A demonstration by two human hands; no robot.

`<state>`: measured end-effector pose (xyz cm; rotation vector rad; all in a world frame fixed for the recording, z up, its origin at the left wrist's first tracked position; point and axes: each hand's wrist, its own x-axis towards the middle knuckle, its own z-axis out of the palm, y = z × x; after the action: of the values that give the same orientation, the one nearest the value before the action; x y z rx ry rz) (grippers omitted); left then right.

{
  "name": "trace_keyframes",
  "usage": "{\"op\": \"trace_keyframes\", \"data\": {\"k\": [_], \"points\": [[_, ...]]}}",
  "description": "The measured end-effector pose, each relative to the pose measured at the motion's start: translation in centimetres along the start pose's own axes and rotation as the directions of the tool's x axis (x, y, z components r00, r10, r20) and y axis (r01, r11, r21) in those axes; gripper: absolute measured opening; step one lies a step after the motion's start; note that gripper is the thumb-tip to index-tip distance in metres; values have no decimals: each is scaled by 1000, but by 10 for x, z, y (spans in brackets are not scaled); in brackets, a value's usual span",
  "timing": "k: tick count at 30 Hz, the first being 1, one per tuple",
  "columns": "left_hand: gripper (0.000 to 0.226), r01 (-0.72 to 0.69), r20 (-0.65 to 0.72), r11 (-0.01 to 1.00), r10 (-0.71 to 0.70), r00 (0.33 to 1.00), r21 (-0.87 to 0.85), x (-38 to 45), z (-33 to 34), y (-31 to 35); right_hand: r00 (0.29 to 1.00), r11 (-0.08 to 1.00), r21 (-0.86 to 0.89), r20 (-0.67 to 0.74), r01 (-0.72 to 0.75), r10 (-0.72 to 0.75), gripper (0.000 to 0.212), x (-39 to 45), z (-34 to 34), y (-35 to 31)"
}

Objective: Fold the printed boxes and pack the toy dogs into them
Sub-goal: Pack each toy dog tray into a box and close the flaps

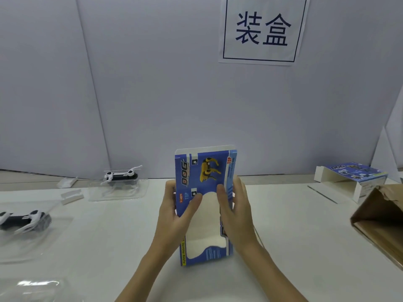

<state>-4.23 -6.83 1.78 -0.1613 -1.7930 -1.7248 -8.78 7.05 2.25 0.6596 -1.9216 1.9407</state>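
Observation:
A blue printed box (pixel 205 171) with a yellow dog picture and a clear window stands on end on the white table, held between both hands. My left hand (pixel 174 210) grips its left edge, thumb across the front. My right hand (pixel 235 205) grips the right edge, thumb lying on the front beside the window. A black-and-white toy dog (pixel 122 175) lies in a clear plastic tray (pixel 117 190) at the back left. A second toy dog (pixel 24 220) lies in another clear tray (pixel 32 240) at the far left.
Another printed box (pixel 353 177) lies opened at the back right. A brown cardboard carton (pixel 379 219) sits at the right edge. Small white plastic pieces (pixel 72 196) lie near the trays. A further clear tray (pixel 37 286) is at the bottom left. A grey wall with a sign stands behind the table.

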Motion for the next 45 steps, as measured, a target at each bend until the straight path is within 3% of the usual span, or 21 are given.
{"op": "trace_keyframes", "data": {"k": [3, 6, 8, 10, 13, 16, 18, 20, 22, 24, 26, 29, 32, 37, 45], "points": [[51, -105, -177, 970, 145, 973, 218, 0, 2, -1, 992, 989, -131, -91, 73, -86, 61, -4, 0, 6], [59, -163, -138, 905, 233, 963, 392, -2, 1, 2, 995, 995, -57, 57, 84, -81, 58, -6, 2, 5], [58, -211, -81, 906, 258, 963, 367, -6, 4, 5, 990, 1000, 14, 140, -21, 19, 76, -7, 7, 3], [50, -261, -77, 907, 301, 950, 331, -7, 9, 8, 985, 989, 65, 123, -133, 125, 93, -5, 10, 0], [50, -316, -78, 892, 358, 931, 325, -4, 12, 13, 982, 974, 127, 67, -185, 178, 83, 3, 0, -1], [70, -168, -149, 917, 235, 961, 361, 1, 5, 11, 979, 947, 251, 84, -201, 186, 69, 10, -14, 0], [75, 46, -126, 971, -16, 992, 234, 6, -4, 14, 964, 910, 331, 168, -250, 204, 72, 14, -23, -1], [67, 240, 64, 970, -238, 969, -24, 11, -14, 15, 945, 899, 339, 264, -278, 192, 70, 16, -30, -4], [69, 332, 256, 939, -299, 919, -94, 12, -22, 15, 937, 913, 315, 310, -261, 161, 64, 16, -32, -6], [69, 336, 308, 933, -285, 908, -126, 14, -24, 10, 948, 916, 328, 286, -231, 137, 68, 16, -29, -6], [67, 329, 260, 924, -274, 926, -197, 13, -23, 4, 975, 929, 328, 189, -174, 117, 67, 14, -27, -6], [69, 207, 218, 963, -167, 962, -175, 8, -15, 2, 993, 969, 240, 111, -52, 25, 46, 9, -24, -9], [61, 94, 135, 967, -63, 989, -239, 6, -9, 9, 996, 990, 139, 88, 21, -33, 46, 4, -21, -14], [44, 89, 24, 968, -85, 996, -234, 13, -16, 17, 997, 997, 11, 28, 74, -75, 61, 2, -15, -11], [37, 115, 59, 953, -103, 993, -279, 14, -20, 17, 984, 989, -33, -104, 142, -144, 62, -2, -5, -8]]}}
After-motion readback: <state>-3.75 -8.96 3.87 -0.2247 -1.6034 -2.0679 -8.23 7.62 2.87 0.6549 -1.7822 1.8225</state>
